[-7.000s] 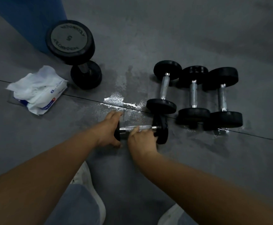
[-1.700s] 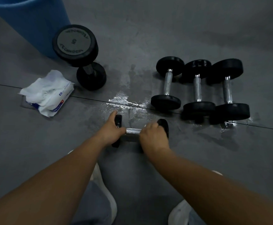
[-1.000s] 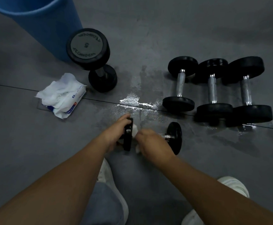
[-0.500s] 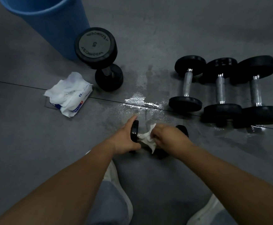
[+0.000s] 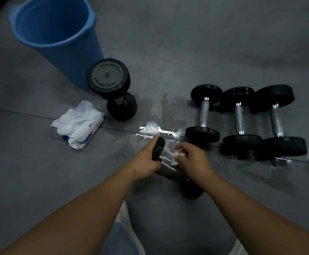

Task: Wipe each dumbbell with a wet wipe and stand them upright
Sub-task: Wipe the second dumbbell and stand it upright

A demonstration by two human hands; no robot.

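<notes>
A person's left hand [image 5: 146, 162] grips one end of a small dumbbell [image 5: 168, 165] tilted on the floor [image 5: 223, 43], fingers closed round the head, while the right hand [image 5: 192, 159] pinches a wet wipe [image 5: 175, 155] against its handle. The wet patch [image 5: 155, 127] (glistening nearby) could let the weight slip. Five dumbbells show: three lying [image 5: 239, 118], one upright [image 5: 113, 87], one in hand.

Bare floor [image 5: 223, 43] lies open along the far edge. Three dumbbells [image 5: 239, 118] block the right side, side by side; a bucket [image 5: 58, 37], a standing dumbbell [image 5: 113, 89] and a wipes pack [image 5: 78, 124] crowd the left, with a wet gap between.
</notes>
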